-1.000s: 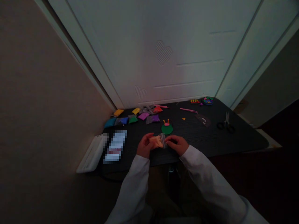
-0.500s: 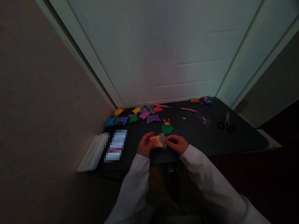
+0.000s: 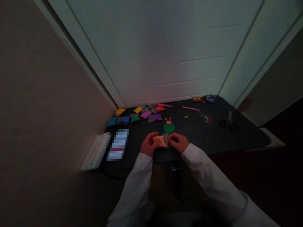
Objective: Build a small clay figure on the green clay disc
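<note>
- Gripping the orange-filled clear plastic bag, the left hand hides its end.
- Right hand is at the bag's zip edge; whether pinching, too dim to say.

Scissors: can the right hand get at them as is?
Probably yes: nothing seems to lie between the right hand and the scissors, though it would likely have to leave the orange bag's clear end and stretch to the right.

A bag sits between the left hand and right hand over the table's near side. A disc lies just beyond, packets far left, scissors right, models far right.
</note>
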`<state>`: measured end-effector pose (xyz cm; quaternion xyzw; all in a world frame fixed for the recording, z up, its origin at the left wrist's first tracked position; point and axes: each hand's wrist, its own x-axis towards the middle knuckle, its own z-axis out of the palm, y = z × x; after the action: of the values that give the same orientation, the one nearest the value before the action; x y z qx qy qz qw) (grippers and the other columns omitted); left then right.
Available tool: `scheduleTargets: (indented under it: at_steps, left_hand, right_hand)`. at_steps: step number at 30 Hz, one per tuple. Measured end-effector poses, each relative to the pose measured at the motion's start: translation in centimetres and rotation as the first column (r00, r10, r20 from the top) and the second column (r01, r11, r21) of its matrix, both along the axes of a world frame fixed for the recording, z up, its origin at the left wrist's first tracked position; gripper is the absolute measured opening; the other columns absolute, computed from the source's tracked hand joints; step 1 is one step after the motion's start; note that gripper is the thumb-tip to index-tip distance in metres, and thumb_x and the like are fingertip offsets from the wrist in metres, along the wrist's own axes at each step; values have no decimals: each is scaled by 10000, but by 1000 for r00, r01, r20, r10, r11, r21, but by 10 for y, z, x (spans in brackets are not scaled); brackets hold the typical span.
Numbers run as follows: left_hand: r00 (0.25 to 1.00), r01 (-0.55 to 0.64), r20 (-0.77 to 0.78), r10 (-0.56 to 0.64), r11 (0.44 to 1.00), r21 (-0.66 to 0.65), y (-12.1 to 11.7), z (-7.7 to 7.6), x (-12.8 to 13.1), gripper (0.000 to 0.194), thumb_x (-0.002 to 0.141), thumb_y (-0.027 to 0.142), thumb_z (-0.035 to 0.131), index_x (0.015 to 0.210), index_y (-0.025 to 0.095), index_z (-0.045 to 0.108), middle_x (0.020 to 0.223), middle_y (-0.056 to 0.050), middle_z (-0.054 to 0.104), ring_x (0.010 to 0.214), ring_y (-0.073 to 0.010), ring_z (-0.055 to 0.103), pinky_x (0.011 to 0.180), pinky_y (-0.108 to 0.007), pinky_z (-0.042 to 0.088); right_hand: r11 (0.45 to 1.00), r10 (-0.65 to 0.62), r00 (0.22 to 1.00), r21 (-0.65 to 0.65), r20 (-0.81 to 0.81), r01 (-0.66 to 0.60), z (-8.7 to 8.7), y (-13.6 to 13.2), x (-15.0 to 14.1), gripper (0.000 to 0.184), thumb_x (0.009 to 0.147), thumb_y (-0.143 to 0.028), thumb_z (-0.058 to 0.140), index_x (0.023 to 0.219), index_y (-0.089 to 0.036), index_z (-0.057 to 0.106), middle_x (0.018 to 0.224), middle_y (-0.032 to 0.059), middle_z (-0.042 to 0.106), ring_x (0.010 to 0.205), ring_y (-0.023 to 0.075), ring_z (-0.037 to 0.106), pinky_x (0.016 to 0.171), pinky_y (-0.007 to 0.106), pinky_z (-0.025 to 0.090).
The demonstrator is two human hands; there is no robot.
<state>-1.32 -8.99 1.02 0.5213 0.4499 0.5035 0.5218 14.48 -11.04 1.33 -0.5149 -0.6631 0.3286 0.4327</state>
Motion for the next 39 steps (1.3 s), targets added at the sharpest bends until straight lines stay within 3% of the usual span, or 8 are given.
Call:
scheduleTargets:
  at_steps: [19, 31, 34, 37, 39]
  left_hand:
    - [998, -53, 43, 54, 998, -27, -1, 6, 1, 382, 498, 147, 558, 878, 138, 521, 771, -18, 580, 665, -123, 552, 590, -222, 431]
    - [999, 18, -44, -17, 1000, 19, 0, 2, -3, 380, 548, 172, 556, 921, 142, 497, 829, -35, 564, 715, -126, 545, 627, -233, 434]
    - [985, -19, -170, 42, 991, 132, 1, 1, -4, 413, 557, 176, 559, 961, 154, 477, 935, -62, 527, 838, -155, 522, 704, -277, 426]
    - [888, -155, -346, 302, 906, 395, -2, 5, -3, 367, 545, 187, 587, 903, 169, 509, 977, -63, 491, 918, -172, 473, 739, -295, 406]
    - [831, -123, -429, 353, 870, 478, -6, 9, -1, 239, 564, 220, 590, 790, 166, 537, 857, -42, 525, 822, -155, 497, 688, -282, 414]
  right_hand:
    - [997, 77, 996, -10, -33, -77, -1, 0, 0, 104, 662, -217, 488, 738, -171, 541, 622, -33, 506, 563, 76, 434, 542, 192, 345]
    - [995, 98, 995, 10, -16, -98, -6, 1, 0, 172, 712, -301, 466, 761, -173, 570, 674, -12, 548, 614, 93, 475, 583, 210, 365]
    - [995, 98, 995, 27, 10, -98, -6, 1, -1, 180, 719, -313, 462, 743, -176, 577, 651, -15, 542, 599, 92, 473, 565, 208, 363]
    - [995, 77, 997, 55, 21, -78, -4, 0, -1, 167, 719, -298, 467, 730, -173, 577, 637, -15, 539, 584, 88, 473, 555, 205, 366]
    - [994, 69, 997, 86, 35, -72, -3, 0, -1, 155, 718, -286, 471, 738, -176, 579, 665, -8, 554, 605, 94, 486, 571, 212, 376]
